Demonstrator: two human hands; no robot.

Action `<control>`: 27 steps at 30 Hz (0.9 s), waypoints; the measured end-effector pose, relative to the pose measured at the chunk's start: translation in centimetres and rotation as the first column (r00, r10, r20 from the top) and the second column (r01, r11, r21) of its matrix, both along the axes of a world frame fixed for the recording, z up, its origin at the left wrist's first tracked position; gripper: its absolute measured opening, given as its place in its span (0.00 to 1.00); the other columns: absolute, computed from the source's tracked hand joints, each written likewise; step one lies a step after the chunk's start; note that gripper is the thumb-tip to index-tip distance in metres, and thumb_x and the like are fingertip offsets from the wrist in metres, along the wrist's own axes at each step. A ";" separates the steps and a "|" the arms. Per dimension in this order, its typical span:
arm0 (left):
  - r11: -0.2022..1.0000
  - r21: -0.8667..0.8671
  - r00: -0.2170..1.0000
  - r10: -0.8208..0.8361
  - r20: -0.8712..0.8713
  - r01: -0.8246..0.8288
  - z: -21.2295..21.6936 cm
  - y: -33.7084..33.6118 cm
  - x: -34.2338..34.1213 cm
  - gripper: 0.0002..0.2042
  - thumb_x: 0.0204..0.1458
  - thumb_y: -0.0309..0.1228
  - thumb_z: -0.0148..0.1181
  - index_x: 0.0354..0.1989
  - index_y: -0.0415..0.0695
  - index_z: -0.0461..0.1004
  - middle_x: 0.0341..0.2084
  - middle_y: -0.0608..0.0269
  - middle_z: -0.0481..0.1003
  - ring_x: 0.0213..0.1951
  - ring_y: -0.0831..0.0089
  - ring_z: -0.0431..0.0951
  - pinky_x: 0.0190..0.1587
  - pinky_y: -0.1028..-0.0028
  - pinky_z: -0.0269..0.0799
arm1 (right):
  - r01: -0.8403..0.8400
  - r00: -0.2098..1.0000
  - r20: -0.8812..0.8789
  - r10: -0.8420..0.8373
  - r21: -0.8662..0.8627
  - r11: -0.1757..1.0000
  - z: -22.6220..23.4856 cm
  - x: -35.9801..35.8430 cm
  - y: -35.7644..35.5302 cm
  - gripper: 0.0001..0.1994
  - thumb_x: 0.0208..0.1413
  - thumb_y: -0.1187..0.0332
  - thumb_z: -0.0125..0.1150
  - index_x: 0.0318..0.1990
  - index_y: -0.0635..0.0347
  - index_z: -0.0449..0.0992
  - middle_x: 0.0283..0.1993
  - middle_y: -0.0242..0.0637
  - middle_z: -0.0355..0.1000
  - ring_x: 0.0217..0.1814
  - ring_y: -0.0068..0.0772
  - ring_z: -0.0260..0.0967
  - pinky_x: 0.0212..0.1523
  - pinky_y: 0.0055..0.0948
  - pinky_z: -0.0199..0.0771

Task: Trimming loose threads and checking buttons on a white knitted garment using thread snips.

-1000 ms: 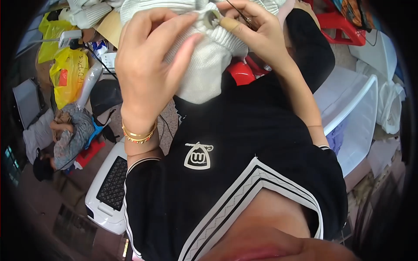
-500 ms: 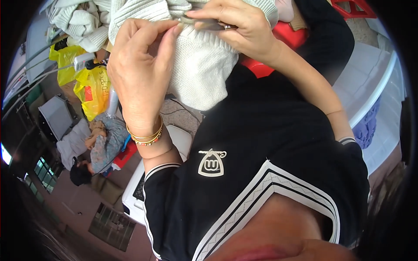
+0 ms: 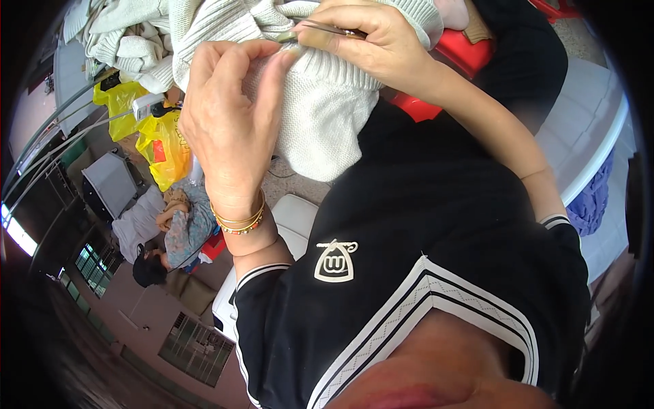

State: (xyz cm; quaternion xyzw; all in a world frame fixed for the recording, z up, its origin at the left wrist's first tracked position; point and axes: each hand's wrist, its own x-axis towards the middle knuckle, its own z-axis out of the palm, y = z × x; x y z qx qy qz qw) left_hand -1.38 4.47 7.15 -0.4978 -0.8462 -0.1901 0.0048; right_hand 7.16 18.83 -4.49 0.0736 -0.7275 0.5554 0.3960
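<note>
Head view: the left hand [image 3: 228, 126] is pinching a fold of the cream knit [image 3: 320, 116] between thumb and fingertips [image 3: 289, 58], its grip narrow and closed on the fabric. The right hand [image 3: 371, 37] is coming in from above, its grip closed around thin metal snips [image 3: 320, 28] whose point is lying right at the pinched fold, just beside the left fingertips. The blades are too small and too blurred here to tell whether they are parted.

What is looking risky: the point is working so close to the left fingertips that a slip of either hand is likely to nick skin. The knit is loose and ribbed, so the point is also liable to catch a sound loop beside the intended one and start a run. The fabric is hanging unsupported in front of the black shirt [image 3: 436, 225], with no bench under it, so any tug from its weight is apt to drag the fold out of the pinch.

The knit is sitting high in the picture, draped over and between both hands, its lower hem hanging below the left palm and touching the shirt. The worked spot is lying exactly where the two grips are meeting. More cream knitwear [image 3: 122, 41] is piled beyond, and yellow bags [image 3: 163, 146] are lying well apart on the floor.
</note>
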 end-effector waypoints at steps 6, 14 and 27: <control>0.999 -0.012 0.997 0.037 0.064 -0.036 -0.1 0.7 -0.3 0.06 0.49 0.32 0.68 0.30 0.43 0.80 0.24 0.64 0.72 0.26 0.70 0.76 0.31 0.74 0.69 | 0.008 0.999 0.032 -0.009 0.037 0.999 0.4 0.3 0.3 0.09 0.55 0.77 0.63 0.42 0.72 0.78 0.36 0.41 0.73 0.36 0.29 0.70 0.37 0.24 0.69; 0.993 0.106 0.992 0.036 0.118 -0.048 -1.2 0.4 -0.6 0.06 0.50 0.29 0.67 0.30 0.41 0.79 0.25 0.64 0.73 0.27 0.73 0.76 0.33 0.76 0.70 | 0.061 0.961 0.276 -0.031 -0.098 0.993 3.8 4.1 1.0 0.15 0.53 0.70 0.67 0.46 0.66 0.74 0.41 0.43 0.71 0.37 0.35 0.71 0.38 0.27 0.71; 0.976 0.209 0.997 -0.065 0.036 0.057 -1.9 0.1 -1.0 0.05 0.52 0.28 0.66 0.32 0.41 0.77 0.28 0.63 0.72 0.28 0.71 0.74 0.32 0.76 0.69 | 0.438 0.898 -0.199 -0.392 0.480 0.760 1.2 2.1 0.7 0.14 0.51 0.69 0.67 0.43 0.67 0.77 0.38 0.43 0.72 0.38 0.40 0.73 0.37 0.28 0.75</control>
